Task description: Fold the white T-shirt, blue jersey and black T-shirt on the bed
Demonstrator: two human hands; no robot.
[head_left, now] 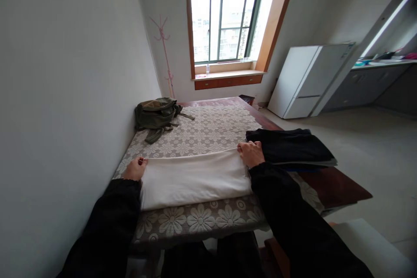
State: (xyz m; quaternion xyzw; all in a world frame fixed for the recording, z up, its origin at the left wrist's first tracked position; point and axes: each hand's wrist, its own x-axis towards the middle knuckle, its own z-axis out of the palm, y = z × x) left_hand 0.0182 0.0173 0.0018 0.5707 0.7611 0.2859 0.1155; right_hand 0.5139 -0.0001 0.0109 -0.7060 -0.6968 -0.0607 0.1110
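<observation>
A white cloth (195, 180), folded into a long rectangle, lies across the near part of the table on a flowered lace tablecloth (202, 219). At its far left corner, my left hand (136, 168) pinches the edge between closed fingers. My right hand (251, 153) grips the far right corner, its fingers curled over the edge. Just right of that hand sits a stack of folded dark clothes (291, 147), with grey and blue layers showing underneath.
An olive backpack (158, 115) rests at the table's far left, against the wall. Dark red wood (335, 186) shows at the right edge. Beyond are a pink coat stand (166, 54), a window and a white fridge (308, 76).
</observation>
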